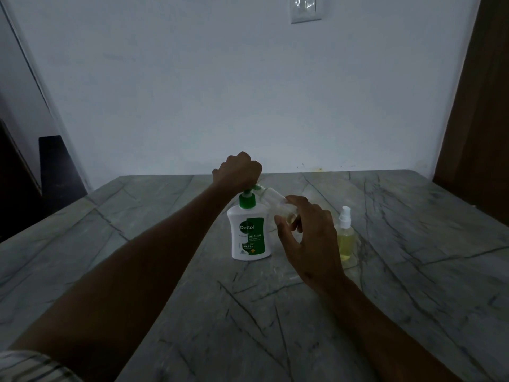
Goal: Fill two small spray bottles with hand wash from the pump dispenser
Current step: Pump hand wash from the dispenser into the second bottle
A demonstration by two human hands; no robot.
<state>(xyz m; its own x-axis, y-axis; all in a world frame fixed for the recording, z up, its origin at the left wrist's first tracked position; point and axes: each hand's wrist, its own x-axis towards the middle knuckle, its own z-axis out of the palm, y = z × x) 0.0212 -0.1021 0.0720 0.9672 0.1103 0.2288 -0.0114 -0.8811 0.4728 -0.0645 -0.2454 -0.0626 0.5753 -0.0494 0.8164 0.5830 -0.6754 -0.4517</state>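
Note:
A white pump dispenser with a green label and green collar stands in the middle of the marble table. My left hand sits fisted on its green pump head, hiding most of it. My right hand holds a clear small spray bottle, uncapped and tilted, its mouth up against the pump's spout. A second spray bottle, holding yellowish liquid and capped with a white sprayer, stands upright just right of my right hand.
The table meets a pale wall at the back. A brown wooden panel rises at the far right. A dark object stands off the table's left rear corner. A switch plate is high on the wall.

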